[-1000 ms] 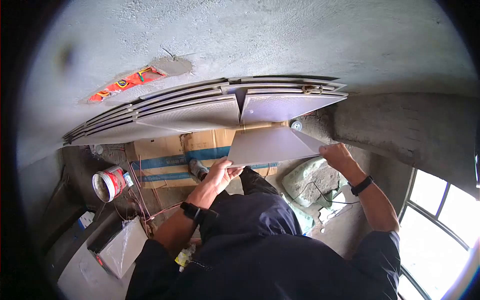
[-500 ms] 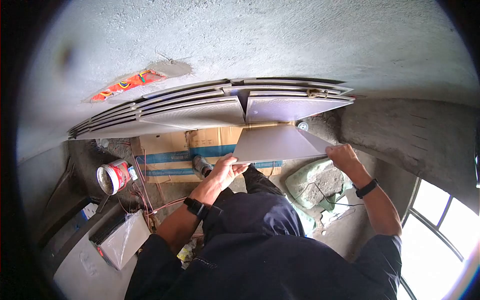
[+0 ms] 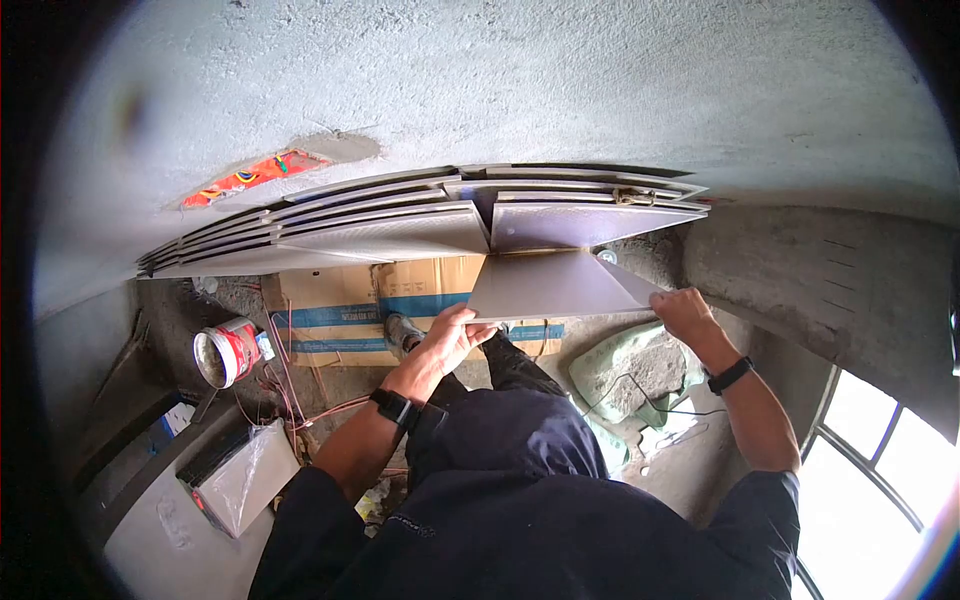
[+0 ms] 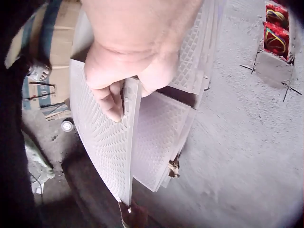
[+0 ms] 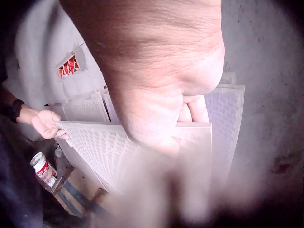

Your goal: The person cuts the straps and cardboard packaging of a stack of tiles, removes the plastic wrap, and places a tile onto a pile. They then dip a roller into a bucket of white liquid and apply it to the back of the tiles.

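A large pale grey tile [image 3: 550, 288] leans out from the stack, its top edge toward the person. My left hand [image 3: 450, 338] grips the top edge near its left corner, thumb on one face and fingers on the other. At the right corner, my right hand [image 3: 686, 312] holds the same edge with curled fingers. The left wrist view shows the tile's back [image 4: 102, 137] with a raised grid pattern. Behind it, more tiles [image 3: 390, 235] lean in layers against the wall, some with the same pattern.
Flattened cardboard [image 3: 340, 300] lies under the feet. A bucket [image 3: 226, 355] and thin pipes stand at left, near a plastic-wrapped box [image 3: 245, 480]. To the right are an open sack [image 3: 640, 370] of grey material and a window [image 3: 860, 450]. Wires show in a red wall box [image 3: 255, 178].
The held tile's top edge has tipped slightly toward the stack, both hands moving with it and keeping their grip. The head view has shifted a little.
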Available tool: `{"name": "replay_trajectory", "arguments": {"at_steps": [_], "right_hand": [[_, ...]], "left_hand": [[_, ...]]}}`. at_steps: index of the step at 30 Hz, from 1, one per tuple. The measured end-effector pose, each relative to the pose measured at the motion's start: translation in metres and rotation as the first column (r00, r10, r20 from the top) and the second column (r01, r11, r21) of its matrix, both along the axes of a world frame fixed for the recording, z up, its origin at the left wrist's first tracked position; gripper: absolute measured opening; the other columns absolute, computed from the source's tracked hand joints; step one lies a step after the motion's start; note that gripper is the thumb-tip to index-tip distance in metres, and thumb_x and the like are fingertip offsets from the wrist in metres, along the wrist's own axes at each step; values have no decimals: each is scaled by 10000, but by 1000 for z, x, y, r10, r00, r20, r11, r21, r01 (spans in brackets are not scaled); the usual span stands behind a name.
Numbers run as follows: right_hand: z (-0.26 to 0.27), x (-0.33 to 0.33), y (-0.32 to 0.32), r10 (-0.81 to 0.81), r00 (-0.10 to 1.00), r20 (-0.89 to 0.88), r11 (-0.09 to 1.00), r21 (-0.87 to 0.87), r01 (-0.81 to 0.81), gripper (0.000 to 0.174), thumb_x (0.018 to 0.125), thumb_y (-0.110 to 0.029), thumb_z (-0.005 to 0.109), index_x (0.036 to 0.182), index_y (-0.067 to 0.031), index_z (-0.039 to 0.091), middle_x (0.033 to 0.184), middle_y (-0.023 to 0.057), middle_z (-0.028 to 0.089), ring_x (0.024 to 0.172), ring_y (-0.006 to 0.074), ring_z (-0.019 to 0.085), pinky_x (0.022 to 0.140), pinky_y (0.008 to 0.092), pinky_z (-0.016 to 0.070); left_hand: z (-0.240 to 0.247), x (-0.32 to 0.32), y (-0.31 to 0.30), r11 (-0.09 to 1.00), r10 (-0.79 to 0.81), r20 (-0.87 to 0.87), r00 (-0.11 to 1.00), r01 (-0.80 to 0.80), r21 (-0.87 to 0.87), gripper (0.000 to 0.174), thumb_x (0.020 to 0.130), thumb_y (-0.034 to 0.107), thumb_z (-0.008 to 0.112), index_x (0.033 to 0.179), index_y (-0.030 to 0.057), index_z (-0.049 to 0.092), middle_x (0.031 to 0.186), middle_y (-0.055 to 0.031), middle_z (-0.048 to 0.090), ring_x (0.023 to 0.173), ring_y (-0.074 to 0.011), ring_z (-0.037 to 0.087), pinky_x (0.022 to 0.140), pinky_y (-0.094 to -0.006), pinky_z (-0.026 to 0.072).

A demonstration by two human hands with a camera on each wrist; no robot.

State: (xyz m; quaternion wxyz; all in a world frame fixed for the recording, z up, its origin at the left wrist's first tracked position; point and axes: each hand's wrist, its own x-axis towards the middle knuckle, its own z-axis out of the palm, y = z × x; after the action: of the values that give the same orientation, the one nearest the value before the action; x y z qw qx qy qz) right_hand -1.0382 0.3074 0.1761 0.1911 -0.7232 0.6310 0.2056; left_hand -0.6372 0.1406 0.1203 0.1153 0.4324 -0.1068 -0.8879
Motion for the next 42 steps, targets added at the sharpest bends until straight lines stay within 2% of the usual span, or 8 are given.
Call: {"name": "replay_trajectory", "arguments": {"at_steps": [15, 22, 24, 26, 28, 29, 32, 42], "right_hand": [[-13, -23, -15, -61, 998, -11, 997, -52, 61, 87, 768, -28, 604, 807, -98, 571, 732, 101, 663, 719, 288, 685, 607, 406, 546], [-7, -24, -26, -277, 959, 61, 947, -153, 283, 202, 785, -77, 640, 985, -86, 613, 921, 125, 662, 895, 308, 656, 733, 431, 534], [-2, -23, -23, -373, 921, 113, 904, -179, 388, 265, 789, -90, 651, 1051, -86, 619, 976, 135, 655, 951, 313, 641, 790, 435, 527], [0, -24, -21, -316, 912, 263, 803, -437, 405, 332, 792, -85, 660, 1119, -69, 607, 1136, 146, 604, 1062, 327, 585, 902, 437, 490], [2, -19, -22, -391, 891, 231, 774, -442, 454, 373, 790, -76, 659, 1155, -58, 586, 1182, 146, 579, 1101, 335, 558, 934, 431, 474], [4, -16, -23, -467, 861, 200, 740, -444, 505, 414, 787, -67, 658, 1191, -46, 565, 1229, 147, 553, 1139, 342, 531, 965, 425, 459], [-9, -20, -25, -467, 860, 205, 724, -470, 505, 511, 796, -72, 654, 1278, -24, 492, 1296, 165, 503, 1192, 354, 492, 992, 431, 442], [-9, -16, -35, -503, 852, 144, 676, -550, 491, 540, 788, -68, 632, 1301, -26, 467, 1312, 138, 471, 1192, 336, 488, 978, 423, 459]], "left_hand": [[-8, -31, -12, 997, 68, 79, 995, -70, 19, 172, 970, 133, 462, 1038, -1, 547, 1037, -165, 651, 966, -266, 663, 873, -399, 556], [8, -45, -23, 982, 185, 61, 981, -187, 25, 275, 885, 151, 682, 1051, 4, 520, 1013, -157, 626, 951, -275, 666, 886, -392, 561], [10, -51, -28, 984, 174, 78, 982, -171, -48, 314, 899, 184, 676, 1087, -7, 515, 1022, -157, 617, 982, -256, 650, 897, -386, 558], [5, -53, -36, 989, 111, 65, 992, -104, -102, 367, 914, 263, 665, 1112, 17, 479, 1070, -159, 620, 990, -238, 649, 912, -370, 552], [2, -56, -43, 986, 26, 146, 989, -2, -169, 503, 910, 316, 665, 1204, -33, 455, 1100, -174, 603, 1027, -244, 633, 919, -367, 546], [1, -58, -47, 972, -19, 189, 982, 62, -227, 703, 893, 409, 666, 1307, -92, 398, 1163, -204, 584, 1069, -255, 613, 936, -368, 531], [0, -62, -58, 945, -60, 290, 955, 148, -292, 798, 878, 468, 663, 1352, -105, 370, 1236, -235, 553, 1112, -270, 591, 953, -373, 515], [-6, -72, -75, 895, -65, 485, 872, 266, -358, 716, 775, 576, 729, 1117, -43, 617, 1020, -105, 678, 869, -172, 667, 737, -277, 546]]}}
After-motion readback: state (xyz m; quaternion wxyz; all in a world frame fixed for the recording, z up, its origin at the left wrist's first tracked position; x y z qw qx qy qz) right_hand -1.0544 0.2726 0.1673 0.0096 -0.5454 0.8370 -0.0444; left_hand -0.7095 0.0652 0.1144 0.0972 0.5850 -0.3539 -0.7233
